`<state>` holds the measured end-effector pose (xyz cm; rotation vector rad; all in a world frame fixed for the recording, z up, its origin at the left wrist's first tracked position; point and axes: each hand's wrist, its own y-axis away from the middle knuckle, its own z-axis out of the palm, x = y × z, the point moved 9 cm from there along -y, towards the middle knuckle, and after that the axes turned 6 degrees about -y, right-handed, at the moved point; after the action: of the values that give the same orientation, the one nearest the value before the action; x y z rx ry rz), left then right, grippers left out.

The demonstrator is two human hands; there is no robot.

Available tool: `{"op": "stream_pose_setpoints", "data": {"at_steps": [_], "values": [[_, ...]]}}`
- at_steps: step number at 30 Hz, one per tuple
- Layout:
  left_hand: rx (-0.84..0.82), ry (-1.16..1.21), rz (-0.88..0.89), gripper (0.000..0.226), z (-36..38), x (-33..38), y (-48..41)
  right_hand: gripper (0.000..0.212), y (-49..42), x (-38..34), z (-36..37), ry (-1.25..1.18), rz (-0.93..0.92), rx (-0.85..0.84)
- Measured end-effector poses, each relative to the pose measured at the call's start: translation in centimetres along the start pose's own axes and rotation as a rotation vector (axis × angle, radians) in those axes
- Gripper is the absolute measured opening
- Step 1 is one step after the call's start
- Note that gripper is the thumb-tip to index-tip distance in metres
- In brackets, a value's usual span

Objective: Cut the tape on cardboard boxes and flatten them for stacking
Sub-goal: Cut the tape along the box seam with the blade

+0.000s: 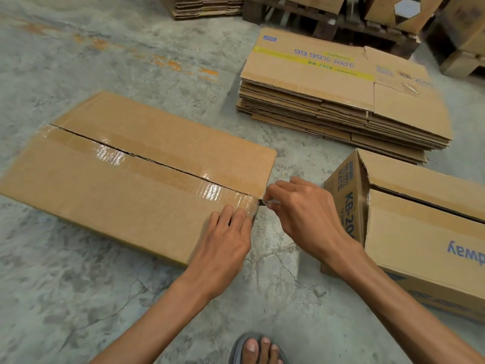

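A long brown cardboard box [126, 185] lies on the concrete floor, its top seam covered by clear tape [162, 166] that is split along a dark line. My left hand [225, 237] rests flat on the box's near right corner, fingers pressing the tape end. My right hand [307, 214] is just off that corner, pinched on a small blade [265, 203] whose tip meets the seam at the box edge.
A stack of flattened boxes [341, 101] lies behind to the right. Another printed box [420, 232] stands at the right, its flaps parted. Wooden pallets [328, 19] with more cardboard line the back. A sandalled foot [257, 348] is at the bottom.
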<state>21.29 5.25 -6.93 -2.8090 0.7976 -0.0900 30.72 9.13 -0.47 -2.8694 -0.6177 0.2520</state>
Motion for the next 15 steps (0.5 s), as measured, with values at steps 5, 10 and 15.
{"op": "stream_pose_setpoints", "data": {"at_steps": [5,10,15], "values": [[0.038,0.012,-0.006,0.03,-0.5,-0.2,-0.4,0.005,-1.1,0.1,-1.0,0.022,-0.036,-0.041],[0.052,0.031,0.0,0.02,0.0,-0.5,-0.3,0.004,-1.8,0.9,-0.7,0.044,0.02,-0.11],[-0.043,0.011,-0.039,0.026,1.4,-0.6,-1.9,0.015,-2.0,3.8,-0.6,0.039,0.23,-0.082]]}}
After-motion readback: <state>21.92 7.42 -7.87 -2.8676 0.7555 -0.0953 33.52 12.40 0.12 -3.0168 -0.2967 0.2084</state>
